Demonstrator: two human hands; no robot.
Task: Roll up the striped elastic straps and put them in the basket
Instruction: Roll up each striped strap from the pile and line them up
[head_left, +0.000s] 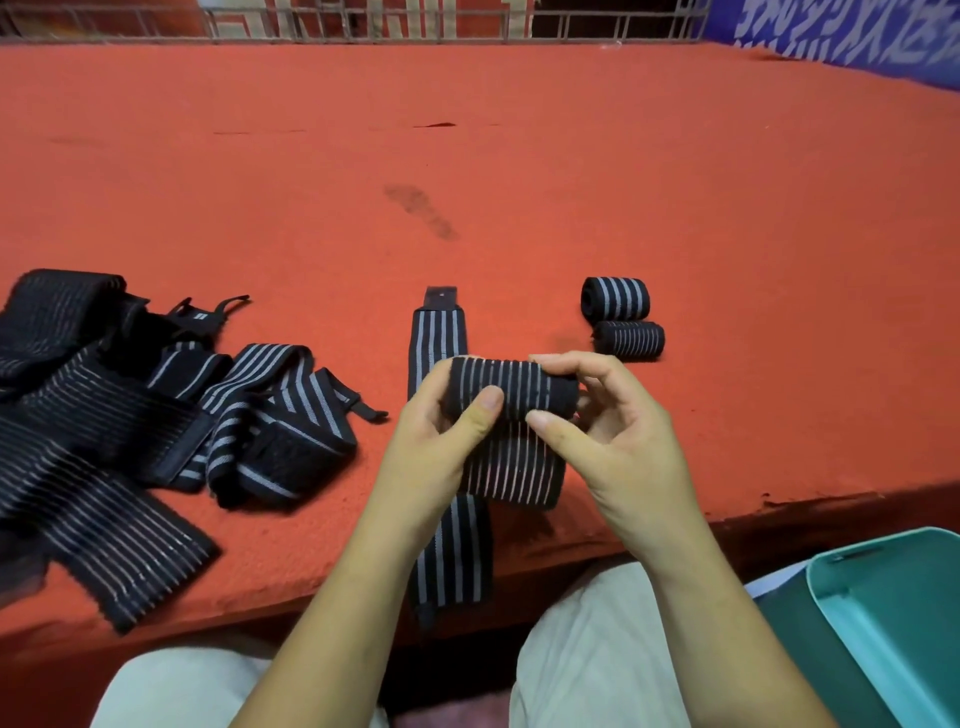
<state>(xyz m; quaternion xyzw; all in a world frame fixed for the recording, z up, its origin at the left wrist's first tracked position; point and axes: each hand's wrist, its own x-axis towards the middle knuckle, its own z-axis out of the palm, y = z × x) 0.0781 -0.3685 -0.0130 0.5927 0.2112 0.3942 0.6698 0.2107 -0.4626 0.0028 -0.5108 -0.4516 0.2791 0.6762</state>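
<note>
The person's knees in pale trousers sit under the near edge of the red surface. Just above that edge both hands hold the fine-striped roll, a black strap partly wound. Its long axis runs left to right, and its unrolled tail drops toward the person.

The left hand grips the roll's left end, thumb on the near face and fingers curled over the far side. The right hand grasps the right end in the same way. The loose tail therefore lies on the near side of the fingers, so winding it in looks to call for turning the roll toward the body. Only a short length seems left.

Beneath the hands a wide-striped strap lies flat, running far to near and hanging over the edge. To the far right of the hands rest a finished wide-striped roll and a finished thin-striped roll, touching or nearly so. A heap of loose straps lies to the left.

The teal basket stands near right, below the surface, and the right hand is the nearer to it.
</note>
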